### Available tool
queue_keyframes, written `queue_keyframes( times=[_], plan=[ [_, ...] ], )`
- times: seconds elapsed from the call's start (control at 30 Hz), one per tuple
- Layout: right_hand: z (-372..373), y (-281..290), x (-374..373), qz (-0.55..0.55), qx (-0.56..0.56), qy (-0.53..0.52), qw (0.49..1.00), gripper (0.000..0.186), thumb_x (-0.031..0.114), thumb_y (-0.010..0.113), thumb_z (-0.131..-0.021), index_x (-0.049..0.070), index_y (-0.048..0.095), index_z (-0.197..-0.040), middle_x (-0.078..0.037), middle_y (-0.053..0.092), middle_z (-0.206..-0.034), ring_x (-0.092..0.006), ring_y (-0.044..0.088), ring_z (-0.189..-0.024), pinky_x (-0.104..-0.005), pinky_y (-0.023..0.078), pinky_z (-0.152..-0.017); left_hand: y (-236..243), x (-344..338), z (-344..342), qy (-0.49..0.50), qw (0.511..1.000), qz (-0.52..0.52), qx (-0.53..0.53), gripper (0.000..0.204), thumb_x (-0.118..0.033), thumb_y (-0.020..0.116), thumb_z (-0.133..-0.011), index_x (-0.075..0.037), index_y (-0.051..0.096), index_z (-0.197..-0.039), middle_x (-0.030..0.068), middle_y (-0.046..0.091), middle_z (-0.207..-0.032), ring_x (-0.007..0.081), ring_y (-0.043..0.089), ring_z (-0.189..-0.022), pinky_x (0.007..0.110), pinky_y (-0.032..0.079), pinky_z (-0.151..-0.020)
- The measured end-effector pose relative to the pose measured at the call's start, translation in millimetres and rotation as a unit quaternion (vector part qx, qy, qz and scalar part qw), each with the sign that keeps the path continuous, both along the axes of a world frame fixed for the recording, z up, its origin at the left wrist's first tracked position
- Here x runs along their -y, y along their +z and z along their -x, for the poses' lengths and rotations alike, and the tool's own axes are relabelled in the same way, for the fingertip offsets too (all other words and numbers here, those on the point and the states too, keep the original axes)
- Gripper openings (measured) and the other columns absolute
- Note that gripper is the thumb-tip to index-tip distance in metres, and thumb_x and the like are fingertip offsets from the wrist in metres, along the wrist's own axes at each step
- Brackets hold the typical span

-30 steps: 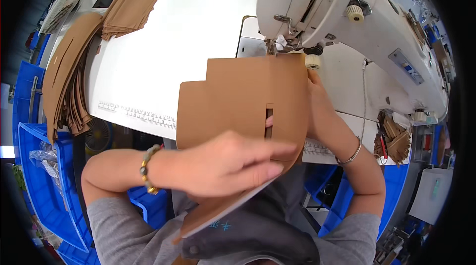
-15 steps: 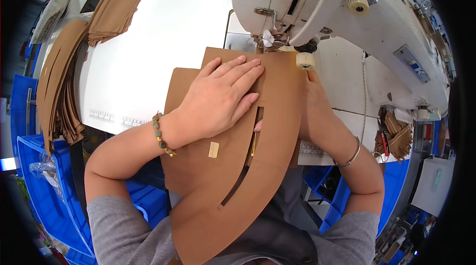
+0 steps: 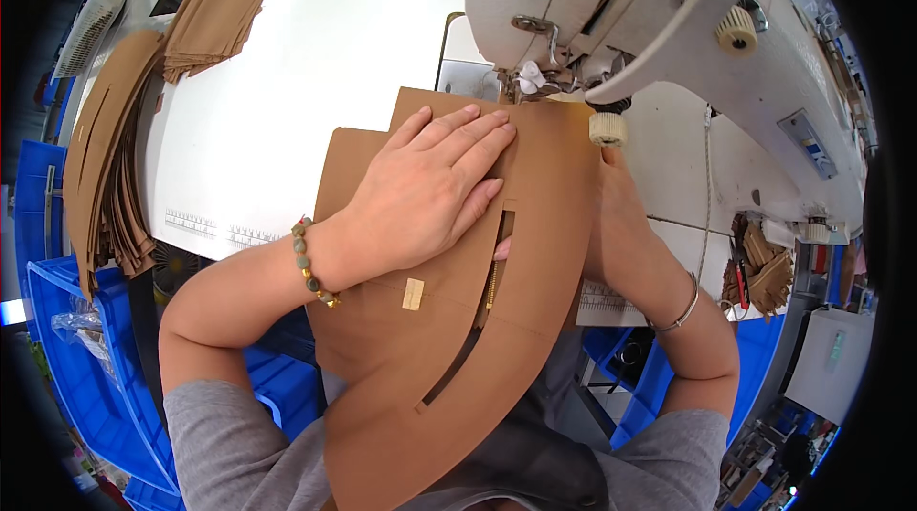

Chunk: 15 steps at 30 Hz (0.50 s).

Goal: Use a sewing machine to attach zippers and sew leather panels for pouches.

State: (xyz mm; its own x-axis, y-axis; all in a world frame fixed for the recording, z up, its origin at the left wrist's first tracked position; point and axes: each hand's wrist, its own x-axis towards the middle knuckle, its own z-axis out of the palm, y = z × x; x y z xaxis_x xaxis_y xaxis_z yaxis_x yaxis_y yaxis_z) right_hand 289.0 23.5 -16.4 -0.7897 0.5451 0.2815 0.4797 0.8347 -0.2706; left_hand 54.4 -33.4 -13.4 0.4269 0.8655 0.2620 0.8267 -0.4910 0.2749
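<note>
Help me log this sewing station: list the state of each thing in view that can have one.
brown fabric panel: flat on the table, its far edge under the sewing machine, a long slit open in it
left hand: fingers spread, pressing flat on the panel
right hand: mostly hidden under the panel's right side
stack of brown pieces: lying untouched at the table's far left

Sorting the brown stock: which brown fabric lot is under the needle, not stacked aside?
The slit brown panel under the left hand; the two stacks sit aside, untouched.
</note>
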Motion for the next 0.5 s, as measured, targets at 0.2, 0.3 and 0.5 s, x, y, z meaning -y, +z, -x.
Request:
queue_keyframes(
  times=[0.2,0.3,0.5],
  plan=[
    [-3.2,1.2,-2.1,-0.022,0.072,0.009,0.997,0.063,0.042,0.076,-0.083,0.010,0.066,-0.136,-0.017,0.066,-0.134,-0.0371,0.060,-0.129,-0.0657,0.032,-0.118,-5.8,-18.4,8.4,-0.004,1.000,-0.017,0.015,0.047,-0.022,0.060,-0.103,-0.001,0.055,-0.144,0.0175,0.057,-0.149,0.0370,0.051,-0.142,0.053,0.038,-0.121],
    [-3.5,2.3,-0.7,-0.018,0.034,0.023,0.999,0.060,0.031,0.075,-0.082,0.013,0.066,-0.139,-0.016,0.067,-0.128,-0.0377,0.061,-0.126,-0.0673,0.033,-0.117,-9.3,-36.8,10.7,0.012,0.996,-0.088,0.023,0.038,-0.022,0.062,-0.101,0.001,0.062,-0.131,0.0218,0.065,-0.130,0.0386,0.056,-0.132,0.050,0.042,-0.115],
    [-0.9,5.5,1.6,-0.015,0.028,0.016,0.999,0.059,0.029,0.075,-0.082,0.014,0.066,-0.139,-0.016,0.067,-0.128,-0.0388,0.064,-0.120,-0.0675,0.035,-0.115,-9.5,-73.4,21.5,0.016,0.999,-0.046,-0.003,0.035,-0.025,0.062,-0.100,0.002,0.066,-0.123,0.0156,0.069,-0.127,0.0345,0.058,-0.132,0.045,0.045,-0.112]
  ],
)
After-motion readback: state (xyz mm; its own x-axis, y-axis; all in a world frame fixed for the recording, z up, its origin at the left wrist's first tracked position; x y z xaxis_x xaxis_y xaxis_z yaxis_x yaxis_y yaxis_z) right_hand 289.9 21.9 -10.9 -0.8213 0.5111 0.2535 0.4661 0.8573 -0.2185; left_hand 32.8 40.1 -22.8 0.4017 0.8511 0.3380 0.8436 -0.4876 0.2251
